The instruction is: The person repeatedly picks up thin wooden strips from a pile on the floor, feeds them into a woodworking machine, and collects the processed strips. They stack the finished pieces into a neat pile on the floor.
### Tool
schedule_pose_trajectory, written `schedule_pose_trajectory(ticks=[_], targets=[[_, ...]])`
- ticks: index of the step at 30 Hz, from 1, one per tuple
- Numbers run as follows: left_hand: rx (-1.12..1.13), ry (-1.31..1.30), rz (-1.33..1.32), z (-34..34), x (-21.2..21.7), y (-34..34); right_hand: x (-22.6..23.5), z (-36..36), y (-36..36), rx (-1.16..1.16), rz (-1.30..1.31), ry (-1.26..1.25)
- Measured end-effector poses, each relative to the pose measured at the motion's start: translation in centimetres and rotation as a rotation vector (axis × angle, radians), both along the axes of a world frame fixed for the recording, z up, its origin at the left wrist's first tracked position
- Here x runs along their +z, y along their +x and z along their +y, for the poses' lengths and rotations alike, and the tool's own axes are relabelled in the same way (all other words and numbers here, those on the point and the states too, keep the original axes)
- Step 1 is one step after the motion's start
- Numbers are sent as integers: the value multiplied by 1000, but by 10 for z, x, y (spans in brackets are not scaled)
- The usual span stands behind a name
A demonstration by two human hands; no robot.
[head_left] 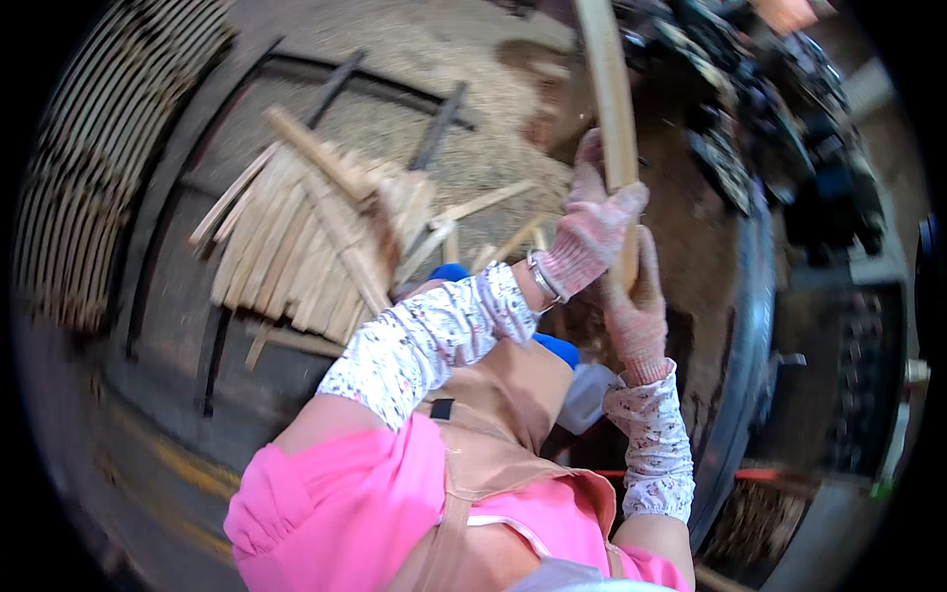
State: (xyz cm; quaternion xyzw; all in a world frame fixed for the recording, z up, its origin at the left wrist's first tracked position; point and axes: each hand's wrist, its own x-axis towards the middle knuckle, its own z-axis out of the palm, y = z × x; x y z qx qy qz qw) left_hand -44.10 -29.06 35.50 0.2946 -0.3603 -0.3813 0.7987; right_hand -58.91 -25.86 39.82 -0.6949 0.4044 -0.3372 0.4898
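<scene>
A long pale wooden slat [612, 109] is gripped upright by both gloved hands: the left hand [592, 222] is wrapped around it higher up, the right hand [636, 311] closed on its lower end. A pile of wooden slats [306, 237] is seen on the sawdust-strewn floor [444, 59] to the left.

A long, flat, pale wooden slat [614, 109] stands nearly upright at the far right, its lower end gripped by gloves.
</scene>
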Motion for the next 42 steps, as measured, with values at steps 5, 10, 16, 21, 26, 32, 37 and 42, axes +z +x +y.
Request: schedule_pose_trajectory(ticks=[5, 10, 16, 21, 26, 32, 37, 42], targets=[[-173, 27, -336, -32, 14, -69, 63, 32, -143, -444, 115, -194], [-146, 601, 99, -26, -136, -14, 61, 95, -327, -808, 601, -149], [138, 1161, 34, 45, -297, 112, 49, -74, -310, -693, 594, -620], [225, 1403, -641, 52, -354, 172, 52, -245, -290, -901, 1280, -742], [651, 1820, -504, 39, -345, 230, 32, -218, -302, -674, 755, -487], [902, 1856, -665, 1, -368, 272, 32, 6, -357, -805, 892, -380], [659, 2090, -468, 2, -417, 304, 47, 56, -381, -879, 1022, -346], [597, 1777, -174, 31, -446, 308, 38, -73, -359, -680, 968, -658]])
